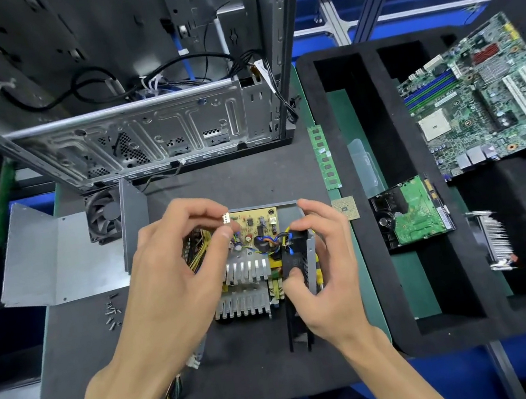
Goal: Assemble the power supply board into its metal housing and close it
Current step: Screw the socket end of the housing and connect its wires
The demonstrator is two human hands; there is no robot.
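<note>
A: What lies nearest the person?

B: A bundle of coloured wires [171, 398] ending in a white plug runs off the near edge of the dark mat [84, 359]; above it both forearms reach in.

A: And the hands?

B: The left hand [176, 262] pinches a small white connector [226, 218] between thumb and fingertips; the right hand [324, 258] is clamped on the black perforated end wall [299, 262] of the metal housing [284, 203], thumb inside and fingers outside.

A: Where is the board?

B: The power supply board [256, 234], yellow with finned heatsinks [246, 271], sits between the hands, partly within the housing; whether it is fully seated I cannot tell.

A: What surrounds it?

B: Loose screws [112, 313] lie to the left; beyond them the bent grey cover [57, 262] and a black fan [103, 215]; a RAM stick [327, 158] and a processor chip [345, 208] lie to the right.

A: Farther off?

B: The open computer case [144, 131] stands behind; a black foam tray [380, 250] to the right holds a hard drive [415, 211], a motherboard [483, 94] and a finned cooler [493, 238].
</note>
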